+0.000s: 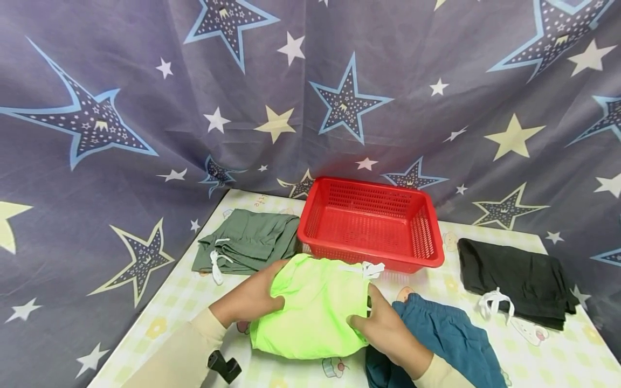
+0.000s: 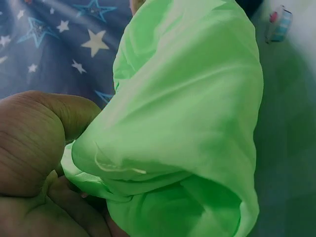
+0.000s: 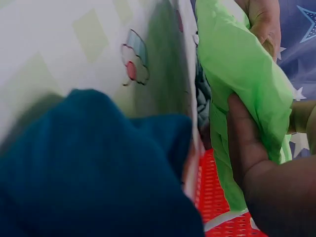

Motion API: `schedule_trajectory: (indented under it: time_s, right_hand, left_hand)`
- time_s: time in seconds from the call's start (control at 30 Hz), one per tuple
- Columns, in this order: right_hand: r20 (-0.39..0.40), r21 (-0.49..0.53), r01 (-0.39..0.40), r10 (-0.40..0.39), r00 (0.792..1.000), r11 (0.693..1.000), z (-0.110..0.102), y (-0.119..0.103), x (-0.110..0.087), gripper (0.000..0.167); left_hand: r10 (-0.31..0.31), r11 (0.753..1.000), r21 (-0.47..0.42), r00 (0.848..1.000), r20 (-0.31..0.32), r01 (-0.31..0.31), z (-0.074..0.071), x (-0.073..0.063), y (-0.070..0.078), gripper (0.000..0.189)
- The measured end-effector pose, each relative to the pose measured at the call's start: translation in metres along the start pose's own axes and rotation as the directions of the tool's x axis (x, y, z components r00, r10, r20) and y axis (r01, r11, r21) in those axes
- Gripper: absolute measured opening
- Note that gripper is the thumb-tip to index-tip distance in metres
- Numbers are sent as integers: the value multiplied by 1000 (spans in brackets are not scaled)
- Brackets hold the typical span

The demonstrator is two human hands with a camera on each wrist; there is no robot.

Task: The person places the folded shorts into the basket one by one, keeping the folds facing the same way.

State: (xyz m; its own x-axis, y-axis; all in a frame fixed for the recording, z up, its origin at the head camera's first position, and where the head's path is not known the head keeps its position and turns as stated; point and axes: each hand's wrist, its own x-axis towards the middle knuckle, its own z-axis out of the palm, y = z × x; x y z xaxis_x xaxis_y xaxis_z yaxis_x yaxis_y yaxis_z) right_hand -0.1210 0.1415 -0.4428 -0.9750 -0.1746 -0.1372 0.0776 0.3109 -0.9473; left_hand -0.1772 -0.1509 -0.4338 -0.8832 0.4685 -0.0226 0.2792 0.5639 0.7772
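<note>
Neon green shorts (image 1: 310,312) with a white drawstring (image 1: 372,269) are folded into a bundle and held between both hands, in front of the red basket. My left hand (image 1: 259,296) grips the left side, thumb on the near face and the other fingers behind the cloth. On the right side my right hand (image 1: 383,323) pinches the edge the same way. The left wrist view shows the folded green layers (image 2: 187,98) beside the thumb. In the right wrist view the right thumb (image 3: 247,133) presses on the green cloth (image 3: 247,69).
A red plastic basket (image 1: 371,253) stands at the back. Folded grey-green shorts (image 1: 252,237) lie left of it, folded black shorts (image 1: 514,280) to the right. Blue shorts (image 1: 451,328) lie near my right forearm. A star-patterned curtain (image 1: 242,134) hangs behind the table.
</note>
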Motion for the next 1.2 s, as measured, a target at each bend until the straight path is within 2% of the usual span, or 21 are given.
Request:
schedule_trajectory:
  time_s: [0.17,0.4,0.67,0.83,1.03,1.2]
  right_hand:
    - [-24,17,37,-37,999,999,-8,-11,-5,61]
    - [-74,23,34,-32,997,999,-21,-29,-11,65]
    - [-59,43,50,-47,997,998,-40,-48,-14,64]
    - [-50,89,55,-51,997,995,-52,-54,-9,66]
    - [-81,116,22,-12,997,993,-63,-52,2,73]
    - [-97,126,24,-12,995,992,-71,-46,10,67]
  left_hand:
    - [59,998,37,998,-17,-58,-9,1,15,82]
    - [128,991,43,991,-27,-127,-19,4,34,80]
    - [165,986,44,985,-46,-163,-28,11,53,78]
    - [169,985,52,984,-48,-167,-30,24,62,77]
    - [164,982,102,984,-69,-157,-26,43,69,74]
    - [141,985,109,986,-89,-131,-22,57,74,71]
